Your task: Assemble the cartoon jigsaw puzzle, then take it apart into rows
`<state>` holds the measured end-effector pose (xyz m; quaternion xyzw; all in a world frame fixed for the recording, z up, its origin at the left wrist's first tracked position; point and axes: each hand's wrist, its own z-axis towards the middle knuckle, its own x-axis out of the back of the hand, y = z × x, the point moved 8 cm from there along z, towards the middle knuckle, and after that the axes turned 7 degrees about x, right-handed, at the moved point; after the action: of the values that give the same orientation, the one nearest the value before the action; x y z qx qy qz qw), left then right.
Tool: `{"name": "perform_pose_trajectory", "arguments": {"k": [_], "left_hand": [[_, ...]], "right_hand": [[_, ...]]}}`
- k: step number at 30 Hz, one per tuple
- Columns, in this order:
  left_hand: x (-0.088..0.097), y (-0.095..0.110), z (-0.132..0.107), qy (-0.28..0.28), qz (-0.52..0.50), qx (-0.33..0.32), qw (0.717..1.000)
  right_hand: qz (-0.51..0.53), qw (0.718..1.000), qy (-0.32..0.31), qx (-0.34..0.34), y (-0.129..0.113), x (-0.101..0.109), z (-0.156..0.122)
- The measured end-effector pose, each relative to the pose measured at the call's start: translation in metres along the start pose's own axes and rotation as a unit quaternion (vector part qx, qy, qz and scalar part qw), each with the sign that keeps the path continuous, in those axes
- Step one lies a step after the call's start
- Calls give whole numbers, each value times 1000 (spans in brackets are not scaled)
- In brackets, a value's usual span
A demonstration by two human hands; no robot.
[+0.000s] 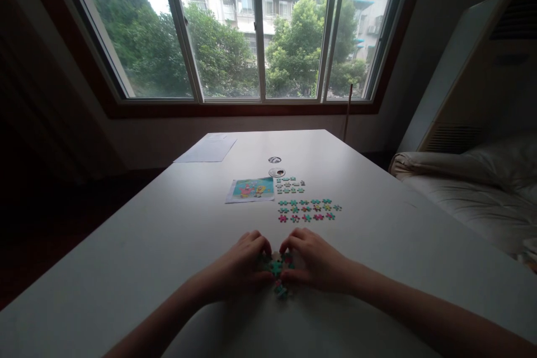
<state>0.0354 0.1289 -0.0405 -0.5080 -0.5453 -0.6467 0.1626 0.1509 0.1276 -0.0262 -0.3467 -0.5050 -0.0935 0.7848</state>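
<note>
A small heap of jigsaw puzzle pieces (276,267), mostly green with some pink, lies on the white table close in front of me. From the left, my left hand (247,260) curves round the heap, thumb and fingers bent against the pieces. My right hand (312,260) cups the opposite side in the same way, its fingers curled over pieces. The palms and the pieces beneath them are partly hidden. Beyond the hands, several puzzle pieces (306,208) are laid out in rows, with smaller rows of pieces (289,185) behind them.
Left of the rows lies a printed cartoon picture (253,189). Two round stickers or discs (277,172) sit farther back. Sheets of paper (207,149) rest at the table's far left corner. A cushioned seat (453,184) stands to the right, and a window (260,28) is ahead.
</note>
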Motion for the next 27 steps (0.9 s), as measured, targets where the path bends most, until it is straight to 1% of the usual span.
{"name": "perform_pose_trajectory", "arguments": {"k": [4, 9, 12, 17, 23, 27], "left_hand": [[0, 2, -1, 9, -1, 5, 1000], [1, 10, -4, 8, -11, -10, 1000], [0, 13, -4, 8, -25, -19, 999], [-5, 10, 1, 12, -48, -15, 999], [-6, 8, 6, 51, -49, -35, 997], [-6, 5, 8, 72, -76, -36, 994]], "right_hand": [[16, 999, -10, -26, 4, -2, 3], [37, 998, -14, -56, 5, -4, 3], [55, 997, -11, -52, 3, -6, 2], [85, 995, -3, -56, 6, -8, 1], [100, 994, 2, -53, 11, -9, 2], [101, 993, 18, -50, 12, -9, 2]]}}
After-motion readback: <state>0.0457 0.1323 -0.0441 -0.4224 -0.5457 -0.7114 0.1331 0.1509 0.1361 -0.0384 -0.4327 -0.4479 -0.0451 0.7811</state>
